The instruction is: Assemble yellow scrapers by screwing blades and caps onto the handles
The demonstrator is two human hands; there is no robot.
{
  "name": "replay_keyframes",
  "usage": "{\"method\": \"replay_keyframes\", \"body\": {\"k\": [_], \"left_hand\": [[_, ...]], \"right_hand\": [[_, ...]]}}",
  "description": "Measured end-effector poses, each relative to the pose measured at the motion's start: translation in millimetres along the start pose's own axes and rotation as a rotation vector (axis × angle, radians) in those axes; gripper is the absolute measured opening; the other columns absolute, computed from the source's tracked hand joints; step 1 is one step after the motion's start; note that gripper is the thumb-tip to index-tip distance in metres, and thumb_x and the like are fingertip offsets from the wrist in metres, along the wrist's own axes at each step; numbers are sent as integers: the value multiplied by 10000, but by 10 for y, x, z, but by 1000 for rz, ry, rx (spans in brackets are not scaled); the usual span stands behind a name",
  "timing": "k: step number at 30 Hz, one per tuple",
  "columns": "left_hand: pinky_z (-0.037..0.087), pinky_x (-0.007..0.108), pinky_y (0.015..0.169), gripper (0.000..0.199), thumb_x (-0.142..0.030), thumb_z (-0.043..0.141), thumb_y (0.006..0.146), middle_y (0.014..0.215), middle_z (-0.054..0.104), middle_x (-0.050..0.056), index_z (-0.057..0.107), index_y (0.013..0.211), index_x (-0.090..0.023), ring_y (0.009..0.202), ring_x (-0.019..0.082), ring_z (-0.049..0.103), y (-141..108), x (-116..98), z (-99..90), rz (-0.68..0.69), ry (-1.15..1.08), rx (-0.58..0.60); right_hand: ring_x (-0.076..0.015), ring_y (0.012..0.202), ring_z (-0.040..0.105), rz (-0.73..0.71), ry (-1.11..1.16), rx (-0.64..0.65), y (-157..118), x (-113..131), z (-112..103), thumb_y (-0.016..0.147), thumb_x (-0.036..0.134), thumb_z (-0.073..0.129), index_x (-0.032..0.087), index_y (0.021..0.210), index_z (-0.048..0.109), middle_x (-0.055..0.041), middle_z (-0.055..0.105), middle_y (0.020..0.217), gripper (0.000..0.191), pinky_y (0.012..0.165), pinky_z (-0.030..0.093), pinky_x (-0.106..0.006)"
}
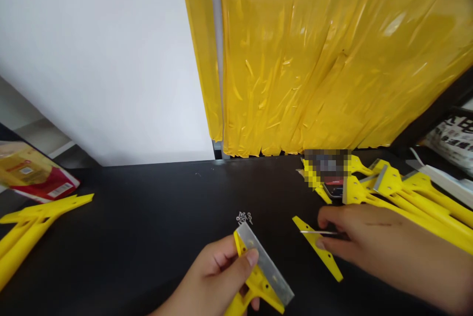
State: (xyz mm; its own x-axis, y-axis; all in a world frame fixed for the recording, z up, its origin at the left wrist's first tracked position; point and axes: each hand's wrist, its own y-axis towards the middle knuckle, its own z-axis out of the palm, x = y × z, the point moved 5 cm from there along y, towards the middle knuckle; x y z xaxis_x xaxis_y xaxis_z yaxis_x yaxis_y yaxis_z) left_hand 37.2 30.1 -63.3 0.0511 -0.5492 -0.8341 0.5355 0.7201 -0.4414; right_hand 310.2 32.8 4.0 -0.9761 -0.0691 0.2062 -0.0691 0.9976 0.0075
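Nearest, a left hand (pixel 212 274) grips a yellow plastic scraper (pixel 254 281), its steel blade (pixel 264 262) slanting lower right; a right hand (pixel 364 232) narrowly pinches a thin steel shaft (pixel 318 232) over a black tabletop (pixel 148 197).

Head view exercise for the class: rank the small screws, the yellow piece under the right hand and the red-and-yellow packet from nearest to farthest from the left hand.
From the left hand:
1. Small screws: just ahead of it.
2. Yellow piece: to its right, under the right hand.
3. Red-and-yellow packet: far left.
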Motion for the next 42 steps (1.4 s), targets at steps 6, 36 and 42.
{"method": "replay_keyframes", "body": {"k": [6, 36, 42], "left_hand": [[353, 130, 320, 471, -649, 767, 827, 597, 702, 5, 708, 900, -187, 410, 85, 520, 28, 27, -26, 23, -36, -27], [382, 139, 283, 581, -734, 784, 741, 547, 678, -11, 691, 915, -187, 339, 78, 481, 35, 8, -29, -6, -63, 30], [359, 142, 264, 555, -736, 759, 766, 539, 669, -34, 658, 889, -204, 273, 62, 443, 31, 19, -29, 8, -65, 27]], "right_hand": [[-198, 668, 649, -70, 18, 227, 79, 272, 245, 849, 228, 685, 261, 718, 639, 15, 688, 711, 143, 585, 348, -291], [-231, 795, 704, -179, 134, 238, -44, 526, 297, 868, 270, 717, 268, 993, 612, 4, 731, 890, 163, 652, 438, -303], [-212, 731, 635, -90, 193, 431, -67, 585, 356, 822, 261, 714, 249, 810, 591, -5, 692, 805, 124, 582, 359, -277]]}}
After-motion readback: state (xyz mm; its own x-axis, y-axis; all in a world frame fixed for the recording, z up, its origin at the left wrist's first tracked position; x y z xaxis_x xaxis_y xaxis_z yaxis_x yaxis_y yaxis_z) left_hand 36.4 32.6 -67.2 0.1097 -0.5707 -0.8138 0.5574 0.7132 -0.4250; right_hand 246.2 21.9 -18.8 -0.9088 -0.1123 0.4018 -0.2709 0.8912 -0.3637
